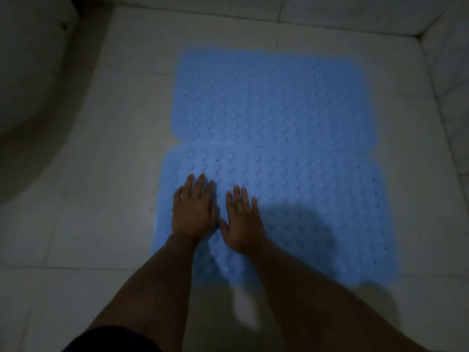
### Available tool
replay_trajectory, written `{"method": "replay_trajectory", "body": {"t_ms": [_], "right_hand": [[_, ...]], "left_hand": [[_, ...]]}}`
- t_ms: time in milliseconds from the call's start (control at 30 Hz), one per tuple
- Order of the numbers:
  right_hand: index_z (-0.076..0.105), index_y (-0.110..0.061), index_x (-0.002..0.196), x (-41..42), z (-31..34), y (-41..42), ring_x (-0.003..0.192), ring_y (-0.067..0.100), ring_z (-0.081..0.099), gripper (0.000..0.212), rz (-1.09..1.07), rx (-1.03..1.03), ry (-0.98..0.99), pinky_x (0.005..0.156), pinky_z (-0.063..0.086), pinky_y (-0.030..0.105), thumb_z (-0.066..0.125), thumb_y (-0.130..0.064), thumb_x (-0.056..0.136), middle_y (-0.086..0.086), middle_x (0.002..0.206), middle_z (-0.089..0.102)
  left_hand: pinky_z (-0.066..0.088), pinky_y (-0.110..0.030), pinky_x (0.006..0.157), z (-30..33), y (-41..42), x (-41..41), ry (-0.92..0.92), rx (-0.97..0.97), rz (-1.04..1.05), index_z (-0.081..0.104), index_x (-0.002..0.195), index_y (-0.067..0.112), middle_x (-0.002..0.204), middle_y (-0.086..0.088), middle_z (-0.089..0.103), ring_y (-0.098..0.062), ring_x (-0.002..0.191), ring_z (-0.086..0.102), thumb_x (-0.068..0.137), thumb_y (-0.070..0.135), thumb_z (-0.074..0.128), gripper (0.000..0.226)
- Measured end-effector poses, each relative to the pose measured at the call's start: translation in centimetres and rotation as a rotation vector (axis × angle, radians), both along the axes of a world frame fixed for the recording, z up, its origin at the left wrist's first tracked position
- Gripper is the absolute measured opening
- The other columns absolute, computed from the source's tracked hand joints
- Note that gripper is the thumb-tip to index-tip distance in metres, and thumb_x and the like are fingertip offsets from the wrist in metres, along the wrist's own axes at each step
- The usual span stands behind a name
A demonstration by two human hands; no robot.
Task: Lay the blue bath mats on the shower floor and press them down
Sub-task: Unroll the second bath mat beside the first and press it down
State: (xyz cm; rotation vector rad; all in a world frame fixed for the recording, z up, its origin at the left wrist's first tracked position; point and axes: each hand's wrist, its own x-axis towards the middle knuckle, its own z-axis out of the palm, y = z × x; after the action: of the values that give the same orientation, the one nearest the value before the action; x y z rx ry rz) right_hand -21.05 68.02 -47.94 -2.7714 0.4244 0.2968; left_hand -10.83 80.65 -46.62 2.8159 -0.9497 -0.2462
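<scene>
The tiled shower floor (101, 174) is spreading out pale and dim beneath me, with a raised tiled edge (446, 80) running along the far and right sides and a large rounded pale shape (33, 85), too dark to identify, curving in at the upper left. Two blue bath mats are lying flat on the floor, long sides meeting in a seam across the middle of the view. The far mat (274, 97) is sitting just beyond that seam, its bumps and small drain holes showing. The near mat (317, 199) is lying closest to me, reaching a little further left and right than the far one, with a dark shadow falling over its middle right.

I am leaning over with both bare forearms stretching forward. My left hand (194, 212) is resting palm down on the left part of the near mat, fingers spread and pointing away from me; its grip is flat and open, holding nothing. My right hand (245, 219) is lying just beside it, thumb nearly touching the left hand, also palm down on the near mat, its grip likewise open and empty, fingers splayed on the bumps.
</scene>
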Motion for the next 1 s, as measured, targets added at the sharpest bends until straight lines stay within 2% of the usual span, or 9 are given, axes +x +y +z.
{"method": "replay_trajectory", "body": {"t_ms": [67,133,400,533,700,833,933,1000], "right_hand": [[0.024,-0.006,0.159,-0.8,-1.1,0.3,0.157,0.033,0.002,0.077,-0.006,-0.040,-0.019,0.124,0.011,0.058,0.039,-0.049,0.097,0.019,0.168,0.012],[0.020,-0.007,0.160,-0.9,-1.5,0.5,0.157,0.032,-0.002,0.078,-0.016,-0.060,-0.044,0.124,0.011,0.058,0.039,-0.050,0.097,0.017,0.168,0.009],[0.021,-0.009,0.160,-0.6,-2.4,0.6,0.157,0.030,-0.001,0.078,-0.037,-0.066,-0.119,0.123,0.014,0.058,0.040,-0.052,0.098,0.013,0.169,0.007],[0.022,-0.008,0.160,-0.5,-2.8,0.5,0.157,0.029,-0.002,0.082,-0.022,-0.063,-0.114,0.123,0.013,0.058,0.048,-0.049,0.093,0.013,0.169,0.007],[0.020,-0.008,0.160,-0.5,-2.7,0.0,0.157,0.028,-0.005,0.088,-0.016,-0.063,-0.072,0.123,0.013,0.059,0.050,-0.046,0.087,0.013,0.169,0.004],[0.014,-0.008,0.161,-0.3,-2.5,0.5,0.157,0.029,-0.008,0.082,-0.029,-0.077,-0.053,0.125,0.006,0.057,0.038,-0.050,0.095,0.015,0.169,0.000],[0.006,-0.009,0.161,-0.1,-2.2,0.3,0.156,0.028,-0.015,0.082,-0.001,0.004,0.008,0.125,-0.003,0.056,0.032,-0.052,0.097,0.015,0.169,-0.007],[0.007,-0.010,0.161,0.7,-1.4,-0.5,0.156,0.027,-0.012,0.082,0.029,0.090,0.087,0.126,-0.001,0.055,0.037,-0.046,0.095,0.013,0.170,-0.006]], "left_hand": [[0.036,-0.057,0.114,-0.9,-0.2,-0.3,-0.027,-0.042,-0.007,0.050,0.147,0.012,0.159,-0.014,0.041,-0.037,0.151,0.031,0.095,0.034,0.040,0.058],[0.033,-0.057,0.116,-1.5,-0.4,-0.6,-0.038,-0.063,-0.004,0.047,0.150,0.014,0.162,-0.012,0.037,-0.036,0.153,0.027,0.097,0.032,0.042,0.057],[0.029,-0.056,0.119,-2.7,-0.7,0.6,-0.067,-0.063,-0.016,0.044,0.153,0.017,0.167,-0.010,0.029,-0.033,0.156,0.018,0.102,0.038,0.038,0.056],[0.029,-0.056,0.119,-3.5,-1.3,-0.1,-0.073,-0.102,0.020,0.046,0.152,0.016,0.166,-0.010,0.030,-0.033,0.156,0.019,0.101,0.038,0.042,0.055],[0.025,-0.057,0.121,-3.5,-1.7,-1.4,-0.042,-0.117,0.054,0.045,0.153,0.016,0.167,-0.009,0.028,-0.032,0.157,0.016,0.102,0.039,0.039,0.056],[0.021,-0.062,0.122,-3.4,-0.9,-0.6,-0.081,-0.085,0.066,0.043,0.154,0.016,0.167,-0.010,0.028,-0.034,0.157,0.016,0.102,0.038,0.035,0.057],[0.020,-0.061,0.122,-3.2,-1.0,0.4,-0.120,-0.058,0.083,0.042,0.155,0.015,0.167,-0.010,0.028,-0.034,0.157,0.015,0.102,0.039,0.034,0.058],[0.022,-0.061,0.121,-2.8,-1.2,1.1,-0.141,-0.063,0.103,0.045,0.153,0.015,0.166,-0.010,0.031,-0.035,0.156,0.018,0.102,0.038,0.035,0.057]]}}
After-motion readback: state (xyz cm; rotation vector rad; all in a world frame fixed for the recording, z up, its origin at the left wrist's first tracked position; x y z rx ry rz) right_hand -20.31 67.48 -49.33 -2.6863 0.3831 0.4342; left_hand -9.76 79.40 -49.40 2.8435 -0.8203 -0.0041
